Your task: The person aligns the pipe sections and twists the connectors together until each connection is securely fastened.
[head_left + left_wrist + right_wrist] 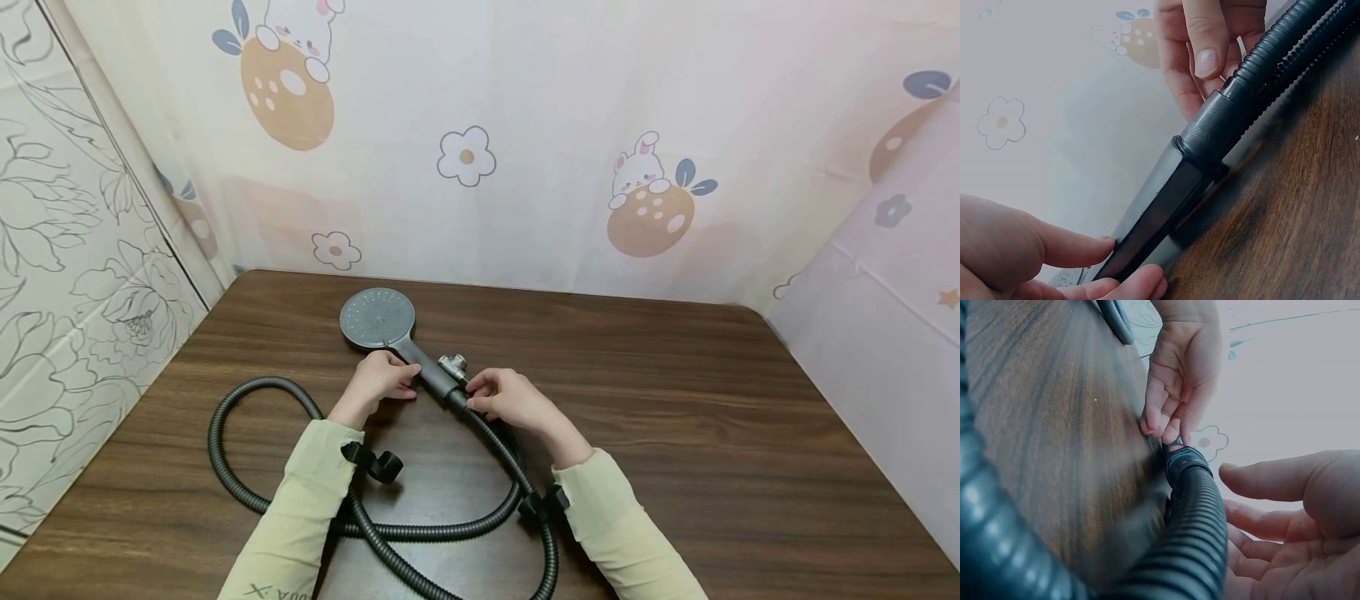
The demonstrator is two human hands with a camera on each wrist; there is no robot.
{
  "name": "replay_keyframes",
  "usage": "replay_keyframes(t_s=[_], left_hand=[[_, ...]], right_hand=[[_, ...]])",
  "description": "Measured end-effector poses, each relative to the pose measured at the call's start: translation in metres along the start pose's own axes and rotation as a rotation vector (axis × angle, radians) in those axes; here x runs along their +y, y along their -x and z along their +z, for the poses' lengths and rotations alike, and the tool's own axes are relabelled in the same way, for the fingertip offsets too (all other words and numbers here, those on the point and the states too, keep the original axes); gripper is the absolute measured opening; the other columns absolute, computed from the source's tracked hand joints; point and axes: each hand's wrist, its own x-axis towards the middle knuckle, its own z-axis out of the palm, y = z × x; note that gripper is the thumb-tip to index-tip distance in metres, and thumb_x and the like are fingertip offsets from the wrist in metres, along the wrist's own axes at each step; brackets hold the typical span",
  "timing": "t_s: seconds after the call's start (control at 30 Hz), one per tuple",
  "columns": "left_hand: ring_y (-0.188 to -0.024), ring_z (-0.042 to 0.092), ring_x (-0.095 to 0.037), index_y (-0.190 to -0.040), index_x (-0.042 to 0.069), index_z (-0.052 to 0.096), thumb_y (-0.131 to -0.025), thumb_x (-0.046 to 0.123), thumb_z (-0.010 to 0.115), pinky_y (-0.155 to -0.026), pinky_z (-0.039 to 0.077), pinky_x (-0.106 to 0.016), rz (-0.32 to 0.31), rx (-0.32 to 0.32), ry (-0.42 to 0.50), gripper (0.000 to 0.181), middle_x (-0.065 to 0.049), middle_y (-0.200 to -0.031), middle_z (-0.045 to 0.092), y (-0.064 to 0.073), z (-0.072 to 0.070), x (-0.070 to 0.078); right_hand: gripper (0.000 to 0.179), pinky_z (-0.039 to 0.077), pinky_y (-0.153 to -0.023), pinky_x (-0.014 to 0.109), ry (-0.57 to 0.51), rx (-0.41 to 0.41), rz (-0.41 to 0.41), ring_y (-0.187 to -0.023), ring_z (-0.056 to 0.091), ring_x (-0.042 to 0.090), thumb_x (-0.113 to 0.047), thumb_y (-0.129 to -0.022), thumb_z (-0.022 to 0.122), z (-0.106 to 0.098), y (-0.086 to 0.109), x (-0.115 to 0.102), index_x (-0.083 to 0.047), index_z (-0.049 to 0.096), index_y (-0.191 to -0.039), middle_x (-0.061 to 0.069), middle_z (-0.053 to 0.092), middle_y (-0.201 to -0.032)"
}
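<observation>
A grey round shower head lies on the table with its spray face up, its handle slanting down to the right. My left hand pinches the handle between thumb and fingers, as the left wrist view also shows. At the handle's lower end, a collar joins it to a black ribbed hose. My right hand is beside this collar, its thumb and fingers loosely bent and parted in the right wrist view. A small metallic fitting sits just beyond the handle.
The hose loops across the brown wooden table, one coil out to the left and others toward the near edge. Dark wrist-camera mounts sit on both sleeves. A patterned curtain hangs behind the table.
</observation>
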Motion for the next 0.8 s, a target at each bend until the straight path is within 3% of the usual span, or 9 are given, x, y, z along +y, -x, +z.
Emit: replay_keyframes(t_s=[0.27,0.5,0.8], left_hand=[[-0.068,0.061,-0.018,-0.101,-0.012,0.052,-0.088,0.009,0.057,-0.065,0.054,-0.028,-0.005,0.000,-0.011,0.026,-0.016,-0.087,0.053,0.001,-0.003,0.003],[-0.060,0.060,-0.014,-0.101,-0.008,0.052,-0.088,0.015,0.058,-0.061,0.054,-0.028,0.001,0.019,-0.065,0.026,-0.016,-0.086,0.058,0.002,-0.009,0.008],[-0.062,0.060,-0.013,-0.099,-0.004,0.054,-0.089,0.019,0.058,-0.063,0.053,-0.028,0.031,0.034,-0.141,0.026,-0.021,-0.090,0.065,0.006,-0.012,0.008]], right_hand=[[0.024,0.051,-0.064,0.032,0.043,0.009,-0.010,-0.070,0.061,0.019,-0.013,-0.085,0.061,-0.007,0.001,-0.001,0.001,0.061,-0.105,0.010,0.066,-0.084],[0.023,0.050,-0.064,0.030,0.048,0.036,-0.029,-0.078,0.062,0.022,-0.015,-0.091,0.054,-0.015,0.002,-0.003,0.001,0.060,-0.106,0.014,0.065,-0.089],[0.027,0.049,-0.068,0.036,0.038,0.078,-0.027,-0.083,0.061,0.025,-0.017,-0.095,0.047,-0.024,0.006,-0.002,0.001,0.060,-0.109,0.014,0.064,-0.091]])
